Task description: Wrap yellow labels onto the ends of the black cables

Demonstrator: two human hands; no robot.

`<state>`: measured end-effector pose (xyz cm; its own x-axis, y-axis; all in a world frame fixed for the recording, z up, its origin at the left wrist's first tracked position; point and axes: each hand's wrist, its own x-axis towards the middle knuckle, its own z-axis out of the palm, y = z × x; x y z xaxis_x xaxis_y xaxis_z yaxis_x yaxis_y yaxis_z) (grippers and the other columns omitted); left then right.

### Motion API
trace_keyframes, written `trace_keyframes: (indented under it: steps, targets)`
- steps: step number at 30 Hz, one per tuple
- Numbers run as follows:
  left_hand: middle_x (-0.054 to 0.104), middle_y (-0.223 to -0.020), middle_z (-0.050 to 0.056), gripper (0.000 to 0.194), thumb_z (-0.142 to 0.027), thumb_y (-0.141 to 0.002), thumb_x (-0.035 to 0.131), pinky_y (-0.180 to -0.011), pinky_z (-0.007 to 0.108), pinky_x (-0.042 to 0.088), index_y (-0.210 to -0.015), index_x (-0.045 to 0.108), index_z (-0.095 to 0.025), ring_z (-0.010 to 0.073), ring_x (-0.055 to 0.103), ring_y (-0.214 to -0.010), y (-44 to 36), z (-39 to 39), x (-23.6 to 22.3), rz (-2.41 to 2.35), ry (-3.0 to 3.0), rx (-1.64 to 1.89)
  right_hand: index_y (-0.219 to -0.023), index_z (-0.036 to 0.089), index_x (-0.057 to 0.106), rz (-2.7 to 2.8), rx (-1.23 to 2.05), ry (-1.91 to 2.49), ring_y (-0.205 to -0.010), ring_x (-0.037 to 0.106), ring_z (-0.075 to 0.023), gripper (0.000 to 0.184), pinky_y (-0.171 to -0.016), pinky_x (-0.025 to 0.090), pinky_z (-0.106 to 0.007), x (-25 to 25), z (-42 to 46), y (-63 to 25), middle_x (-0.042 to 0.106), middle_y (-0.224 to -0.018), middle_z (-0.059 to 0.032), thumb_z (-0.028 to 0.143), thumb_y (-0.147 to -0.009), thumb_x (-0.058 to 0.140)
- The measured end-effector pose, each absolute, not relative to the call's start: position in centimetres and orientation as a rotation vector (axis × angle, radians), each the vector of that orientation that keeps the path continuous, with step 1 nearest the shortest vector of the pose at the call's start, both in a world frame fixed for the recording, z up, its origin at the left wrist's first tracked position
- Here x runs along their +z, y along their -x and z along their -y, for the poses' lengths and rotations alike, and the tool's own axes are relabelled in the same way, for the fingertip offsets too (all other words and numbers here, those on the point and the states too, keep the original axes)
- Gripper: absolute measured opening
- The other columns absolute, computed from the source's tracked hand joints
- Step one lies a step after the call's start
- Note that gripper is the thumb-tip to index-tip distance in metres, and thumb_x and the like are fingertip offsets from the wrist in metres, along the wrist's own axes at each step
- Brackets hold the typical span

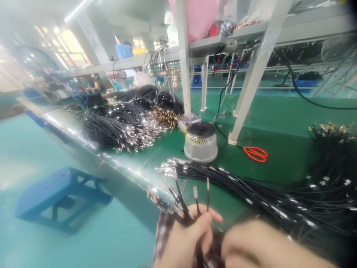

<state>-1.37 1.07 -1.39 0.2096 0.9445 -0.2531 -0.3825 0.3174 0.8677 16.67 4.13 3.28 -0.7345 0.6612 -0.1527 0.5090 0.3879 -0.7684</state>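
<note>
Gripping a bunch of black cables [182, 204], the left hand [192, 234] sits low at the near edge of the green worktop [156, 158]. Fingers and thumb close around the cables; their connector ends fan out above the fist, most leaning left, two standing apart nearer the fingertips. Below the fist the cables run down out of view. Right hand [249, 240] just beside it, curled and blurred; cannot tell whether it grasps anything. Checked cloth [160, 229] shows under the left wrist.

Just beyond the hands: a long cable bundle [228, 178] lying across the worktop, silvery connectors at its left end, its other end spreading into a dark cable pile [331, 163] at right. Behind the bundle, a pale round-bodied device [200, 147] with a black disc on top, near the foot of a white post [182, 56]. Orange-handled scissors [255, 153] lie to the right of the device. Farther left, a large heap of coiled cables [111, 123], metal ends facing right. Blue stool [47, 193] on the floor at left, well apart from the hands.
</note>
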Motion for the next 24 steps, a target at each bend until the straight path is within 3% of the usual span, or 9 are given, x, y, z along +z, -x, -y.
trace_keyframes:
  steps: [3,8,11,13,15,18,21,24]
  targets:
    - [0.050,-0.038,-0.005,0.041,-0.053,-0.077,0.070,-0.040,0.021,0.024,-0.082,0.069,-0.012,0.0061,0.036,-0.034,1.1,-0.4,-1.7,-0.989,-0.810,0.973,-0.090,0.021,0.067,2.015,1.248,1.351,-0.065,0.057,-0.0146,0.024,-0.058,0.044,-0.024,5.4,-5.5,-17.2,0.064,-0.072,0.0004,0.041,-0.092,0.054]
    - [0.063,-0.047,0.002,0.040,-0.052,-0.076,0.072,-0.040,0.020,0.026,-0.084,0.069,-0.012,0.0065,0.043,-0.037,0.8,-0.1,-1.2,-0.987,-0.797,0.919,-0.080,0.015,0.069,1.666,1.523,1.136,-0.054,0.045,-0.0079,0.028,-0.048,0.037,-0.019,5.3,-7.3,-15.4,0.061,-0.074,-0.0008,0.042,-0.085,0.063]
    - [0.070,-0.059,0.005,0.040,-0.052,-0.079,0.070,-0.044,0.020,0.030,-0.092,0.070,-0.014,0.0076,0.047,-0.043,0.9,-0.4,-0.5,-0.946,-0.727,0.988,-0.078,0.013,0.072,1.691,1.580,1.039,-0.054,0.047,-0.0074,0.026,-0.049,0.037,-0.019,4.7,-7.9,-15.3,0.060,-0.074,-0.0008,0.036,-0.087,0.062]
    - [0.072,-0.069,0.006,0.034,-0.047,-0.076,0.074,-0.046,0.020,0.032,-0.084,0.071,-0.014,0.0067,0.047,-0.045,0.9,-0.6,-0.1,-0.973,-0.695,1.040,-0.081,0.013,0.073,1.731,1.639,0.986,-0.056,0.050,-0.0080,0.025,-0.050,0.037,-0.019,4.5,-8.3,-15.6,0.059,-0.072,-0.0007,0.033,-0.089,0.061]
    - [0.069,-0.068,0.003,0.030,-0.042,-0.070,0.081,-0.046,0.020,0.033,-0.071,0.070,-0.014,0.0057,0.046,-0.046,0.8,-0.7,0.2,-1.015,-0.676,1.068,-0.081,0.011,0.074,1.779,1.720,0.914,-0.057,0.052,-0.0087,0.026,-0.050,0.038,-0.019,4.3,-8.5,-15.7,0.058,-0.070,-0.0008,0.031,-0.090,0.060]
    - [0.063,-0.060,0.001,0.031,-0.039,-0.063,0.086,-0.046,0.019,0.033,-0.070,0.071,-0.013,0.0056,0.045,-0.045,0.7,-0.9,0.4,-1.031,-0.643,1.080,-0.079,0.011,0.072,1.781,1.830,0.802,-0.059,0.055,-0.0094,0.025,-0.055,0.041,-0.020,4.1,-8.7,-15.4,0.057,-0.067,0.0000,0.029,-0.091,0.059]
    - [0.070,-0.063,0.006,0.029,-0.036,-0.068,0.083,-0.042,0.018,0.029,-0.073,0.069,-0.011,0.0040,0.044,-0.041,0.6,-1.0,0.3,-1.021,-0.625,1.060,-0.081,0.011,0.071,1.757,1.860,0.777,-0.056,0.056,-0.0091,0.027,-0.056,0.042,-0.021,3.7,-8.9,-15.1,0.057,-0.065,0.0008,0.031,-0.093,0.057]
    - [0.071,-0.061,0.007,0.024,-0.034,-0.077,0.075,-0.037,0.017,0.024,-0.077,0.065,-0.012,0.0027,0.042,-0.034,0.7,-1.3,0.1,-1.015,-0.625,1.038,-0.086,0.010,0.072,1.749,1.724,0.929,-0.050,0.047,-0.0066,0.032,-0.049,0.036,-0.019,3.2,-9.4,-15.2,0.056,-0.065,0.0014,0.034,-0.094,0.053]
